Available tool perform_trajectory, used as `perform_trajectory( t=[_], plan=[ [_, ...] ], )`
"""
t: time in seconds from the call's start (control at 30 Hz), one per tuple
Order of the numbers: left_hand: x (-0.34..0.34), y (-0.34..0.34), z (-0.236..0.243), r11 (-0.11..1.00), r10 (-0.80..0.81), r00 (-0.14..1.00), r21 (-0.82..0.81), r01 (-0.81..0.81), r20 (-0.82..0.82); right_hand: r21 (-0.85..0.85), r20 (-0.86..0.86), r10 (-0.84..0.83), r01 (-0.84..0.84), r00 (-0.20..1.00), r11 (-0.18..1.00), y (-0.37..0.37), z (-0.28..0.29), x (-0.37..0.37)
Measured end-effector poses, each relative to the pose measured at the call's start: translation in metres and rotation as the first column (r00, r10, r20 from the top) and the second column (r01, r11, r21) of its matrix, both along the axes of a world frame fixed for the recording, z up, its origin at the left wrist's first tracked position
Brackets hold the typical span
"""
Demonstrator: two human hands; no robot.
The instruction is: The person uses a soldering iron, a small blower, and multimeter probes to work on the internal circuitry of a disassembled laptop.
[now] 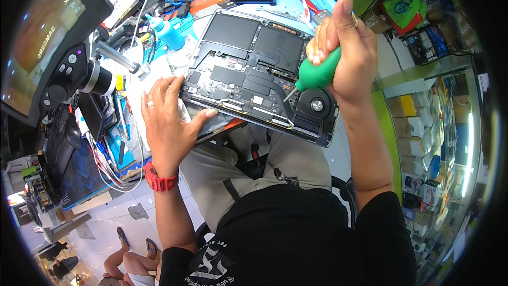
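Observation:
An opened laptop (pixel 228 77) lies tilted at the front edge of the workbench, its batteries, circuit board and round fan (pixel 317 106) exposed. My left hand (pixel 168 116), with a ring and a red wristwatch, grips the laptop's left corner, fingers along the side and thumb at the near edge. My right hand (pixel 352 58) is wrapped round a green rubber air blower (pixel 319 72), thumb raised. The blower's thin nozzle points down at the board beside the fan; whether it touches the board I cannot tell.
A blue squeeze bottle (pixel 165 33) stands behind the laptop's left side. At left are a monitor (pixel 47 32) and a microscope arm (pixel 119 59). Tools and cables crowd the back of the bench. A glass cabinet (pixel 431 153) stands at right; a seated person's legs (pixel 129 259) show at lower left.

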State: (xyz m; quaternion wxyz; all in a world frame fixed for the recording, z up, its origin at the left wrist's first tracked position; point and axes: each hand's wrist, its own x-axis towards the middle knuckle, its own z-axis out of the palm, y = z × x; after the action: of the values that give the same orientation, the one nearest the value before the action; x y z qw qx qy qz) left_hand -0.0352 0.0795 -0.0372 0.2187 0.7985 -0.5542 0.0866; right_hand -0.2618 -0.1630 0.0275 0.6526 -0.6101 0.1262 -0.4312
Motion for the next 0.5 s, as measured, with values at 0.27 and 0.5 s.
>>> perform_trajectory(
  t=[0.27,0.5],
  plan=[
    [-0.001,0.001,0.000,1.000,0.008,1.000,0.005,-0.008,0.014,0.011,-0.035,0.012,-0.012,0.999,1.000,0.003,0.000,0.007],
    [0.000,0.001,0.001,1.000,0.007,1.000,0.002,-0.007,-0.001,-0.195,-0.033,-0.020,0.013,0.999,0.981,0.017,0.013,-0.001]
  ],
)
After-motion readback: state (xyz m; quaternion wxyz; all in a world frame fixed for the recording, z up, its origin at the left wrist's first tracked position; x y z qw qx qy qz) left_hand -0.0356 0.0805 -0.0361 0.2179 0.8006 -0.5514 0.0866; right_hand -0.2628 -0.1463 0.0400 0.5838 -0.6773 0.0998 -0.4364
